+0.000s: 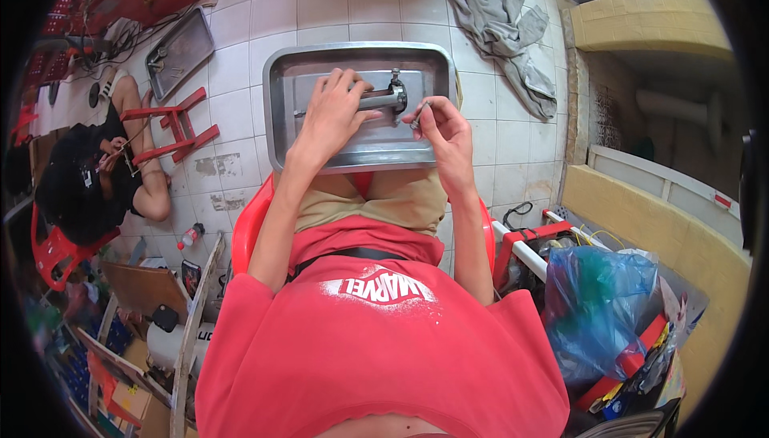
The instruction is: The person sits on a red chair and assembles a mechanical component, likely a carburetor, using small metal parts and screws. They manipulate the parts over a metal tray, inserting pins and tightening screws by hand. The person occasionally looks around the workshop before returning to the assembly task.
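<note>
A shallow metal tray [280, 146] rests across my lap. In it lies a grey metal tube [378, 102] with a dark ring-shaped flange or clamp at its right end and a bolt [396, 76] standing up from that ring. My left hand [332, 114] is wrapped over the tube, its thumb on the near side and its fingers on the far side. Just right of the ring, my right hand [443, 135] pinches a small metal piece [416, 122] between thumb and fingertips. Its exact kind is too small to tell.
At left, another person [76, 170] sits on a red stool, hands on a thin object. A red stool frame [180, 126] and second metal tray [180, 52] stand nearby. Grey cloth [509, 34] lies on the tiles; a blue plastic bag [597, 302] sits at right by a yellow ledge.
</note>
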Available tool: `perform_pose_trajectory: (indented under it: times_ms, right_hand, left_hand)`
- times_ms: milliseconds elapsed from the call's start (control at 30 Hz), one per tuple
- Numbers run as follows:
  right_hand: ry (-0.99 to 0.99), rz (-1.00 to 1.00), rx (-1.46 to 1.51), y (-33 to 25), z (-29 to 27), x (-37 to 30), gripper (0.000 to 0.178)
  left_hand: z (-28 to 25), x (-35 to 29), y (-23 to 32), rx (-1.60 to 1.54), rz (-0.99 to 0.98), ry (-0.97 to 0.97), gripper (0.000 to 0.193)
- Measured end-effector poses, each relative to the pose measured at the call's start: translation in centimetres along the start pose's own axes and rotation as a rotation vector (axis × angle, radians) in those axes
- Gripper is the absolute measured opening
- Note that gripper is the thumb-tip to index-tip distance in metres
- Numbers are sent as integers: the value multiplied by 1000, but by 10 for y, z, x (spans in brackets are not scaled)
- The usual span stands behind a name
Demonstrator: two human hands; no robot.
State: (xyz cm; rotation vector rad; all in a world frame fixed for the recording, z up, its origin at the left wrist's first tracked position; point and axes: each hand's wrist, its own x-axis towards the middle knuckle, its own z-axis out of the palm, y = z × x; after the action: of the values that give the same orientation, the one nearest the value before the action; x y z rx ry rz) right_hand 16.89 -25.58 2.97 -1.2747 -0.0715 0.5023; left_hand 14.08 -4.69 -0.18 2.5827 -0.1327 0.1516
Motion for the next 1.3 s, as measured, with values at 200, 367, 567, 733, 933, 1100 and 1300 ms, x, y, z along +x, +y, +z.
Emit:
perform_pose_trajectory:
  times_ms: [200,367,567,733,933,1100,1300]
  right_hand:
    - [22,-188,112,-22,36,4,22]
    - [-14,-241,182,-29,60,3,23]
    - [-40,-345,103,-41,77,2,22]
    - [-69,-412,-77,-49,67,2,26]
    - [-78,-449,-105,-55,65,1,23]
    - [-10,-595,-418,-60,62,2,19]
    - [-48,-690,-684,-75,58,4,20]
  left_hand:
    - [-56,-4,64,-515,-89,199,34]
    - [-69,-11,83,-705,-125,323,24]
    - [-79,-13,78,-624,-130,399,11]
    - [-92,-13,73,-393,-29,404,11]
    - [-98,-14,75,-416,-20,375,12]
    - [-98,-13,75,-463,-15,367,10]
    - [-99,-13,73,-468,-16,368,9]
